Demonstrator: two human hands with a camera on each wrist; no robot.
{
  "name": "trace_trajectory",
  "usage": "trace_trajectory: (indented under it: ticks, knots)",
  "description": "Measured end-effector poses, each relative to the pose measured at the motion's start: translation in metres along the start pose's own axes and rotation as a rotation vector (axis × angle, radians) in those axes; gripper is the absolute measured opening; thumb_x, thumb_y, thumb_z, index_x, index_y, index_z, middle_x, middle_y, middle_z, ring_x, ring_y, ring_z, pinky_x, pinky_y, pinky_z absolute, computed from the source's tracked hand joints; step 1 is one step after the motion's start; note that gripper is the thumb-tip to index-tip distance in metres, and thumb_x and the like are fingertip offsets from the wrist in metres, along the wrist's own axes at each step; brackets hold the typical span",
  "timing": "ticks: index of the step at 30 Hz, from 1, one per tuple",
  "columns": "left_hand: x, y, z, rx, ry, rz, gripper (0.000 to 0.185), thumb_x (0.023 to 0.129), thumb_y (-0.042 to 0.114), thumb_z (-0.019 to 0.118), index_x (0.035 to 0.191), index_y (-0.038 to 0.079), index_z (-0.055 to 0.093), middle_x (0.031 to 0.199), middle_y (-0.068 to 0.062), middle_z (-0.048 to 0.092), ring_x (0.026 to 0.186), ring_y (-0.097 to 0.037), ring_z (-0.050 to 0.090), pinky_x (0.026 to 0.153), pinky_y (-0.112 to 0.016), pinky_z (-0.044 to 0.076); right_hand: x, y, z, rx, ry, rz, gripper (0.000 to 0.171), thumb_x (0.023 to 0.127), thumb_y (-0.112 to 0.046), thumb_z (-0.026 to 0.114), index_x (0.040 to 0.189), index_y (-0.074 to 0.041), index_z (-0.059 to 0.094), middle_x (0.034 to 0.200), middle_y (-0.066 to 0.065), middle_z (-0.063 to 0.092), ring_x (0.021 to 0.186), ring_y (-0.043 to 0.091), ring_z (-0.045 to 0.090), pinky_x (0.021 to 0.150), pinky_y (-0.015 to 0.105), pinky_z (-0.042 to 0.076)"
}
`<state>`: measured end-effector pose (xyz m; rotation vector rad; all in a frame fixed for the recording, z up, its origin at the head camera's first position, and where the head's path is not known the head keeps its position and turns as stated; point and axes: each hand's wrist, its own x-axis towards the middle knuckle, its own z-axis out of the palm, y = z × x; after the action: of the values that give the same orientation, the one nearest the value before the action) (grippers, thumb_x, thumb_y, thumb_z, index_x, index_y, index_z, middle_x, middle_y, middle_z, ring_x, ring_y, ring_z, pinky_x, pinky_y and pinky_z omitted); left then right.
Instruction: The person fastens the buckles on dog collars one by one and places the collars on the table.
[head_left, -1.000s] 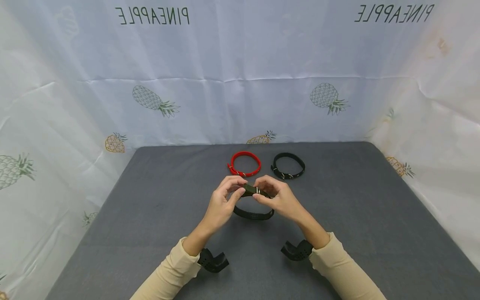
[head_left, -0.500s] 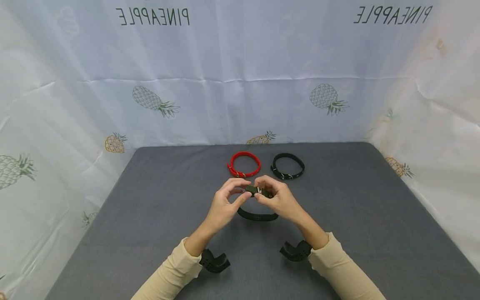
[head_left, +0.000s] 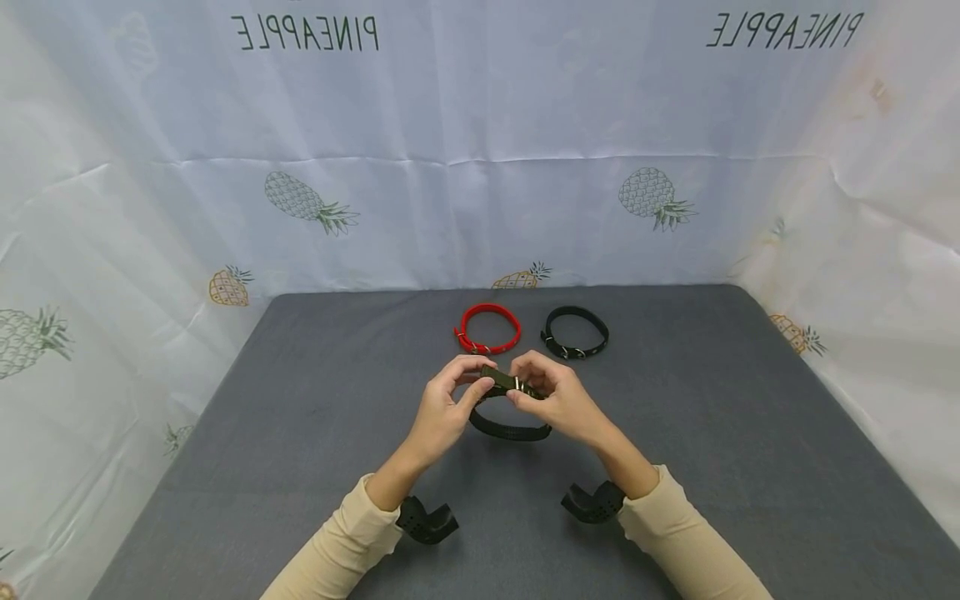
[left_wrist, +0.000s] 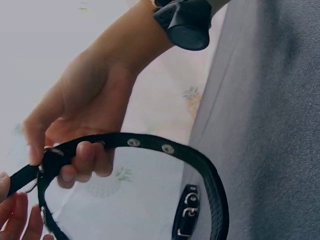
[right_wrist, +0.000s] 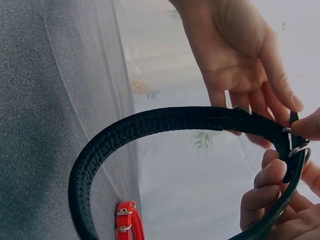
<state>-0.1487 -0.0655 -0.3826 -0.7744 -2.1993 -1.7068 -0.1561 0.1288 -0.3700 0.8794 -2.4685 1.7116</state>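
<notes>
Now, both hands up over the mat, mid-table, working one collar. Collar: dark olive/black woven strap, ribbed weave on outer face, row of metal-rimmed eyelets, silver metal buckle at the top of the loop. Loop hangs below the fingers, lower arc close to mat; contact w/ mat — can't tell.

L hand: fingers curled, thumb + forefinger pinching the strap just left of buckle. R hand: fingers curled, pinching strap at buckle from the right. Both narrow grips, holding collar between them.

Wrist views: strap reads as flat, stiff, keeps a round hoop shape; eyelets evenly spaced.

Behind hands, well apart from them: red collar, smooth, closed ring, small metal buckle; just beside it to the right a black collar, same form. Mat grey, fine-textured fabric. Backdrop white sheet, creased, pineapple print.
</notes>
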Motion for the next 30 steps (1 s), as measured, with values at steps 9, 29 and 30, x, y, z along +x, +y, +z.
trace_trajectory:
  ticks: [9,29,30]
  knots:
    - [0.004,0.003,-0.009,-0.047,0.073,-0.027,0.022,0.094,0.006,0.059,0.114,-0.005,0.059,0.111,-0.02,0.061,0.098,0.001,0.06,0.09,-0.026,0.053,-0.003,0.006,-0.003,-0.001,0.01,0.008,0.011,0.09,-0.002,0.062,0.1,-0.003,0.058,0.087,0.014,0.061,0.069,0.001,0.054,0.061,0.021,0.048]
    - [0.004,-0.009,-0.003,-0.139,-0.105,-0.152,0.025,0.097,0.011,0.057,0.117,-0.004,0.058,0.116,-0.024,0.062,0.101,0.008,0.059,0.092,-0.023,0.051,-0.001,0.002,-0.006,0.075,0.007,-0.044,0.016,0.095,-0.005,0.058,0.109,0.002,0.055,0.084,0.02,0.057,0.061,0.011,0.054,0.061,0.03,0.053]
    - [0.004,-0.009,-0.002,-0.14,-0.111,-0.152,0.025,0.097,0.012,0.057,0.117,-0.004,0.059,0.115,-0.025,0.062,0.1,0.008,0.058,0.091,-0.022,0.051,-0.001,0.001,-0.006,0.076,0.008,-0.043,0.017,0.095,-0.005,0.058,0.109,0.002,0.055,0.084,0.02,0.057,0.061,0.011,0.054,0.061,0.03,0.053]
